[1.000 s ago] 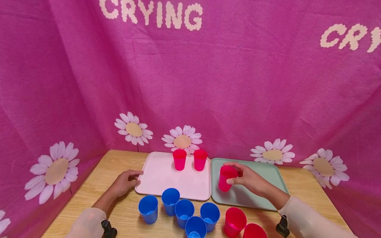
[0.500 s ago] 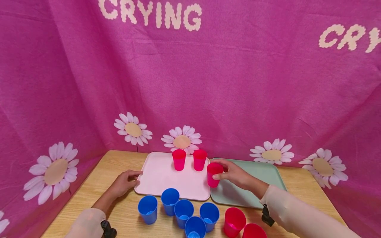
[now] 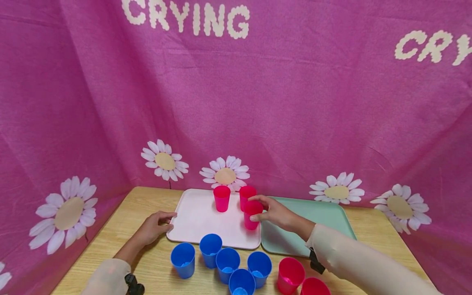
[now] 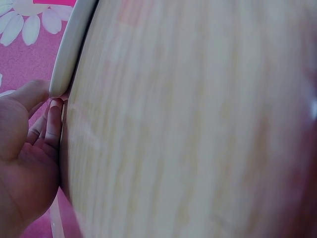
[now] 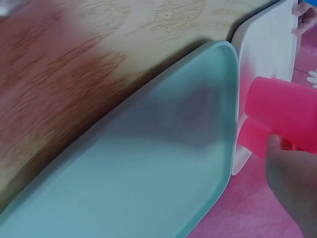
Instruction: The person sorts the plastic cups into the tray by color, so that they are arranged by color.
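My right hand [image 3: 278, 214] grips a red plastic cup [image 3: 251, 223], upright over the right part of the pale pink tray [image 3: 203, 219]. Whether its base touches the tray cannot be told. Just behind it stands another red cup [image 3: 246, 193], partly covered, and a third red cup [image 3: 221, 199] is to the left. In the right wrist view, the thumb lies along the held cup [image 5: 282, 106]. My left hand [image 3: 152, 228] pinches the left edge of the pink tray, with the thumb and fingertips at its rim [image 4: 69, 49].
Several blue cups [image 3: 228, 266] stand in front of the pink tray. Two red cups [image 3: 291, 273] are at the front right, one cut off by the frame. A green tray [image 3: 313, 209] adjoins the pink one on the wooden table [image 3: 155, 196]. A magenta cloth [image 3: 295, 102] hangs behind.
My right hand has carried the red cup leftward, from over the green tray to over the pink tray. My left hand has stayed at the tray's edge.
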Demonstrator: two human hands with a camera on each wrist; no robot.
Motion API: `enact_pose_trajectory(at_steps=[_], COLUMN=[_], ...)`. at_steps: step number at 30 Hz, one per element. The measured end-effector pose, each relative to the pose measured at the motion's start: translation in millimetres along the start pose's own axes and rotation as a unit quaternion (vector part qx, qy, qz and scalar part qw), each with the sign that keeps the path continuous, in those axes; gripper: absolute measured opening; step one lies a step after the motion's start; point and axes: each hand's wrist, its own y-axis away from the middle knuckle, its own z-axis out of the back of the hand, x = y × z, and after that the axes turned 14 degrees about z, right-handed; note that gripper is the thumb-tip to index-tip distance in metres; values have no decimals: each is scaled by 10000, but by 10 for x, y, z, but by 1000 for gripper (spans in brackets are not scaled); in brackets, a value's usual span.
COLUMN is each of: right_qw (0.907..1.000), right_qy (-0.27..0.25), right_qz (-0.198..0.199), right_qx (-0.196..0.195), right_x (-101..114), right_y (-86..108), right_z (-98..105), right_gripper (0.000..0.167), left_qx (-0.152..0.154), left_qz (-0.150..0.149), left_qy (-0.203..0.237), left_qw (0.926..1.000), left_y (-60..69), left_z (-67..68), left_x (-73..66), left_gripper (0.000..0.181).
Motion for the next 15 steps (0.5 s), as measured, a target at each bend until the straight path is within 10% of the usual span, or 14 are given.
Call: enact_pose_trajectory(at_steps=[15], right_qw=[9998], right_qy=[-65], right_qz=[-182], right_qx=[29], right_x=[-37], right_y=[-71], right_z=[-70], right_gripper=[70], left_qx=[34], left_qz=[-19], left_qy=[-48], left_qw=[10000], left_y=[13], left_z=[16], left_x=[-13], left_gripper=[42])
